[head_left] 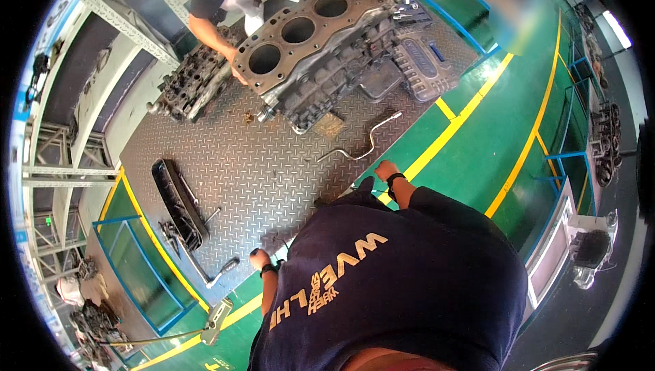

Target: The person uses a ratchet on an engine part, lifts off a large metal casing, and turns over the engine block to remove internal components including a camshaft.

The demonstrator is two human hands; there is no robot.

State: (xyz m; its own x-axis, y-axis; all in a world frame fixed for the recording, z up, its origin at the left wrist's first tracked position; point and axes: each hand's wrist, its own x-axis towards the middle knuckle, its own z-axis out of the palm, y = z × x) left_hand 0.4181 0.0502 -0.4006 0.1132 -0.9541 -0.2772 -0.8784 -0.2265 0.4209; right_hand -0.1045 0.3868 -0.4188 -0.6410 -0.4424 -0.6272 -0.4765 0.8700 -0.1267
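My left hand (259, 259) is at the near edge of the metal-plate table (235, 146), its fingers curled in. Farther right along that edge is my right hand (387, 169), also closed; what either hand holds, if anything, is hidden. A cranked speed wrench (370, 144) lies near my right hand. Near my left hand is a ratchet wrench (218, 274) with a dark handle. Beyond them, an engine block (307, 43) with a row of round bores rests across the far side. A co-worker's hand (239, 69) grips its left end.
A cylinder head (198, 81) sits left of the block. A long black cover (179, 204) lies at the table's left, with tools beside it. A ribbed cover (426, 67) and a tool case (411, 12) are at the far right. Blue rails (147, 279) stand on the green floor.
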